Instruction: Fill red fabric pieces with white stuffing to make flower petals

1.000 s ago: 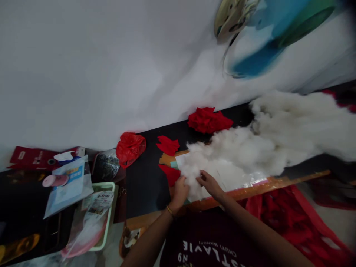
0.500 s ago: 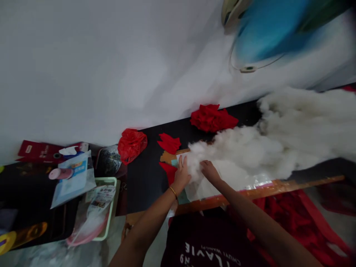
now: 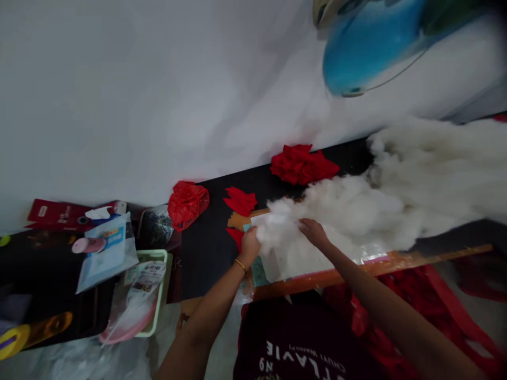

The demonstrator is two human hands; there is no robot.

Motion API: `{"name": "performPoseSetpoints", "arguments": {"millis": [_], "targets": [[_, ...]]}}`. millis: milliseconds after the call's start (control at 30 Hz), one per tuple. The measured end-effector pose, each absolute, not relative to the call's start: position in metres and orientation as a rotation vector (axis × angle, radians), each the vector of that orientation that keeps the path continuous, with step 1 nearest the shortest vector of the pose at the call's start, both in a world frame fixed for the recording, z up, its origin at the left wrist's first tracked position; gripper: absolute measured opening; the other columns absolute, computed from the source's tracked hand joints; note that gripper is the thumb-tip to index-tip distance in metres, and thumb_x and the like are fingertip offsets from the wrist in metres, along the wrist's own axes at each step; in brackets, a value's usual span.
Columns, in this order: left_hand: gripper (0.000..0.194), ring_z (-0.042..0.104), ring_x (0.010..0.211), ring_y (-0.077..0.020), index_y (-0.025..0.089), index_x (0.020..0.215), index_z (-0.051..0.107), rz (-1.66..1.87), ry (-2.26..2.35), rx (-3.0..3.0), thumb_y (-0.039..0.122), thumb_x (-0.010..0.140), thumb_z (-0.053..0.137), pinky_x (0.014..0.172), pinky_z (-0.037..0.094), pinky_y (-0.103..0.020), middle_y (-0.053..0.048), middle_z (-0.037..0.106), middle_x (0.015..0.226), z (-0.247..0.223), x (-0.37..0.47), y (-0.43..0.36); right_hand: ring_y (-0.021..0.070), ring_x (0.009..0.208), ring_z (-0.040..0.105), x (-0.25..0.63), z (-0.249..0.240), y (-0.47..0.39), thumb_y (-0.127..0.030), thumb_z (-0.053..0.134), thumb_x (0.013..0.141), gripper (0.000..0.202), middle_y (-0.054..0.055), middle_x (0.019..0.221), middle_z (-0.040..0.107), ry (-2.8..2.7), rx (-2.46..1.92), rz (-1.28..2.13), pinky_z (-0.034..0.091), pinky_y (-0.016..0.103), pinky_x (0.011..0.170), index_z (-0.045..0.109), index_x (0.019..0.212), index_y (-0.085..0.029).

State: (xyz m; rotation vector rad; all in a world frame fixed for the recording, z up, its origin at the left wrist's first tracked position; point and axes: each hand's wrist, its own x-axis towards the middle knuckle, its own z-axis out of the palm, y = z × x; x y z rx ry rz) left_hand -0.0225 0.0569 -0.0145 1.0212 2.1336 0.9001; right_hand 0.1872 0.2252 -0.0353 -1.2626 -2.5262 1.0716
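White fluffy stuffing (image 3: 279, 227) stretches between my two hands over a work board. My left hand (image 3: 249, 248), with a gold bracelet at its wrist, is closed on the left edge of this tuft. To the right, my right hand (image 3: 315, 233) has its fingers pinched on the same stuffing. Beyond it a large heap of stuffing (image 3: 443, 179) spreads along the table. Under the tuft lies a clear plastic-covered white sheet (image 3: 309, 258). Small red fabric pieces (image 3: 241, 201) lie just past my left hand.
A red fabric pile (image 3: 303, 164) and a red plastic bag (image 3: 188, 205) sit along the wall. At the left, a pale green basket (image 3: 163, 290) holds packaging. A blurred blue object (image 3: 370, 47) hangs at upper right. Red material (image 3: 412, 301) lies below the table's front edge.
My hands have drawn apart: the right one moved right, the left one slightly left, its fingers now curled in. The tuft between them looks more spread out. The blue object has shifted left.
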Motion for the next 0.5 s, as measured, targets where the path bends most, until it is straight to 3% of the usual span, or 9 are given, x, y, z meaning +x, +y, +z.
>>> {"name": "performPoseSetpoints", "arguments": {"millis": [100, 167, 233, 333, 400, 500], "targets": [[0.021, 0.057, 0.102, -0.0292, 0.015, 0.096, 0.067, 0.859, 2.199, 1.046, 0.014, 0.079, 0.055, 0.096, 0.042, -0.043, -0.015, 0.064, 0.102, -0.013, -0.019, 0.052, 0.0292, 0.126, 0.05, 0.195, -0.034, 0.225, -0.028, 0.062, 0.079, 0.051, 0.013, 0.139, 0.056, -2.565, -1.125, 1.052, 0.041, 0.043, 0.103, 0.058, 0.129, -0.019], [0.035, 0.051, 0.115, -0.033, 0.013, 0.109, 0.065, 0.825, 2.217, 1.072, 0.013, 0.074, 0.06, 0.102, 0.038, -0.046, -0.019, 0.06, 0.117, -0.013, -0.01, 0.053, 0.0296, 0.124, 0.05, 0.193, -0.036, 0.219, -0.028, 0.064, 0.077, 0.057, 0.014, 0.143, 0.05, -2.542, -1.133, 1.084, 0.041, 0.043, 0.103, 0.054, 0.133, -0.019], [0.056, 0.041, 0.128, -0.0379, 0.012, 0.121, 0.06, 0.772, 2.201, 1.126, 0.012, 0.065, 0.069, 0.109, 0.031, -0.049, -0.021, 0.05, 0.135, -0.014, 0.001, 0.055, 0.0269, 0.107, 0.059, 0.186, -0.039, 0.209, -0.023, 0.062, 0.075, 0.05, 0.015, 0.131, 0.057, -2.449, -1.263, 1.217, 0.044, 0.041, 0.096, 0.06, 0.125, -0.018], [0.085, 0.028, 0.14, -0.0409, 0.011, 0.134, 0.052, 0.699, 2.091, 1.206, 0.012, 0.053, 0.077, 0.116, 0.022, -0.05, -0.021, 0.035, 0.151, -0.019, 0.018, 0.058, 0.0211, 0.078, 0.061, 0.168, -0.047, 0.19, -0.017, 0.058, 0.069, 0.029, 0.008, 0.092, 0.069, -2.323, -1.375, 1.423, 0.047, 0.036, 0.084, 0.069, 0.096, -0.017], [0.082, 0.033, 0.138, -0.038, 0.014, 0.133, 0.052, 0.781, 2.02, 1.119, 0.01, 0.054, 0.075, 0.117, 0.024, -0.05, -0.019, 0.043, 0.147, -0.023, 0.028, 0.061, 0.0194, 0.071, 0.059, 0.156, -0.05, 0.175, -0.018, 0.055, 0.069, 0.017, 0.003, 0.075, 0.067, -2.291, -1.329, 1.502, 0.048, 0.032, 0.076, 0.067, 0.081, -0.018], [0.042, 0.052, 0.121, -0.0334, 0.015, 0.107, 0.066, 1.008, 1.98, 0.871, 0.009, 0.065, 0.065, 0.112, 0.032, -0.052, -0.016, 0.065, 0.118, -0.032, 0.032, 0.064, 0.0186, 0.072, 0.059, 0.146, -0.05, 0.161, -0.028, 0.053, 0.075, 0.016, 0.001, 0.073, 0.067, -2.196, -1.241, 1.628, 0.048, 0.03, 0.072, 0.065, 0.078, -0.019]]}}
